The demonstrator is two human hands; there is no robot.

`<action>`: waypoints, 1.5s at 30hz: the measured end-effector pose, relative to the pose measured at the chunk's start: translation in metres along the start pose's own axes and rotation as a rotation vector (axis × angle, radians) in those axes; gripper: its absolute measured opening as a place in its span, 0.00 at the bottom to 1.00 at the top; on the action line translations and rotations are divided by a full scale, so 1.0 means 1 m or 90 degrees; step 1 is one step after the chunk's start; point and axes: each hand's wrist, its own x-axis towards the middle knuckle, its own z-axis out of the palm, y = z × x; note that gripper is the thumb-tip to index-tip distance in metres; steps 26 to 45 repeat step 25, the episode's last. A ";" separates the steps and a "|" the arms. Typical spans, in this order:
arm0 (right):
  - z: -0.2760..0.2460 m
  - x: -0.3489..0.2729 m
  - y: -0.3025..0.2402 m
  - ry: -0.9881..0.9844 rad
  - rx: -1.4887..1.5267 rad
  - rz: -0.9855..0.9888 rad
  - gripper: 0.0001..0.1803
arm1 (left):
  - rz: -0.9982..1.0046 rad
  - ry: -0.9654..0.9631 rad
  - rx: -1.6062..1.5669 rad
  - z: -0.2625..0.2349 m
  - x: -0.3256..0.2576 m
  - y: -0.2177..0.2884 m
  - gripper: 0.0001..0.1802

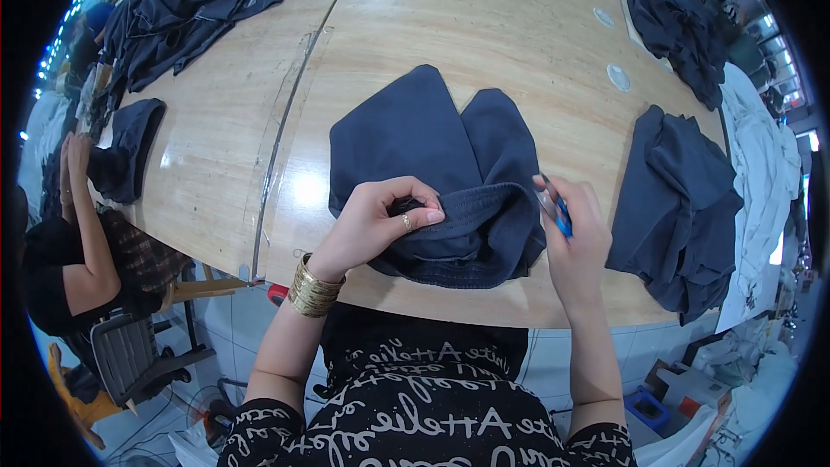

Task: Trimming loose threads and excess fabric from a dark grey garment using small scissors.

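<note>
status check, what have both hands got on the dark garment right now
Left hand pinching hem of dark garment. Right hand holding blue snips at the edge. Garment flat on table, nothing in the way.

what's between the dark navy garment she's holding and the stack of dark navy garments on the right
Only bare wooden tabletop separates the held dark navy garment from the right-hand stack of dark navy garments, seen in the head view.

Your table [415, 26]: light wood, rounded edge, seam strip down left part. Dark navy garment [432, 147] flat before you. Folded navy stack [679, 207] at right, heaped dark clothes [199, 0] far left, another pile [683, 30] far right.
</note>
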 end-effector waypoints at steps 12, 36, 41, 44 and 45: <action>0.006 0.005 -0.013 -0.210 -0.077 -0.227 0.15 | -0.017 -0.052 -0.109 -0.002 0.000 0.000 0.11; 0.001 0.022 -0.020 -0.267 -0.138 -0.312 0.14 | 0.008 -0.067 -0.137 -0.003 -0.001 0.003 0.10; 0.001 0.022 -0.020 -0.267 -0.138 -0.312 0.14 | 0.008 -0.067 -0.137 -0.003 -0.001 0.003 0.10; 0.001 0.022 -0.020 -0.267 -0.138 -0.312 0.14 | 0.008 -0.067 -0.137 -0.003 -0.001 0.003 0.10; 0.001 0.022 -0.020 -0.267 -0.138 -0.312 0.14 | 0.008 -0.067 -0.137 -0.003 -0.001 0.003 0.10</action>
